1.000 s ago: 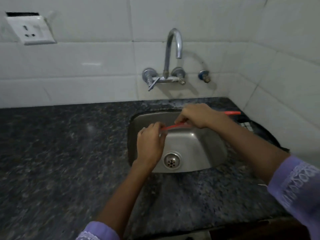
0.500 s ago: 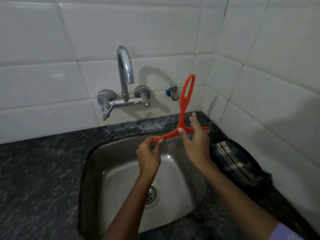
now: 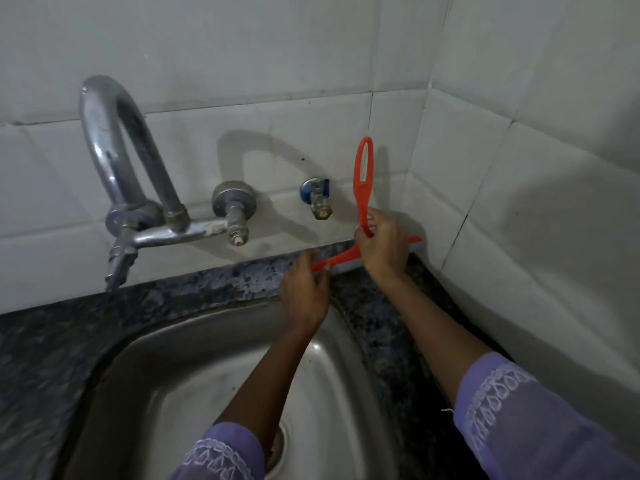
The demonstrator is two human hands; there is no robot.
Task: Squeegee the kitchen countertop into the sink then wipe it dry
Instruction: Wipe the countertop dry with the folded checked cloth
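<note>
Both hands have carried the squeegee (image 3: 363, 188) away from above the basin to the back corner of the desk (image 3: 242, 282), and its blade edge now sits down by the stone where the wall tiles meet it. Right hand (image 3: 382, 247) is curled round the base of the orange loop handle, which stands nearly upright against the white tiled wall (image 3: 519, 202). Left hand (image 3: 304, 289) pinches the left tip of the blade bar between thumb and fingers, its forearm reaching across the sink (image 3: 156, 358). The bar slopes from that tip up toward the corner — its right end pokes out past the right hand, just beside the side wall.

Close on the left of the handle a small brass and blue valve (image 3: 318, 199) juts from the wall, near the squeegee but apart from it. Farther left the chrome tap (image 3: 138, 188) arches out over the basin, its crossbar and spout well apart from both hands. The speckled dark desk runs as a narrow strip behind the sink and down its right side — the right forearm lies over that strip. Lilac embroidered sleeves (image 3: 519, 420) fill the lower edge.
</note>
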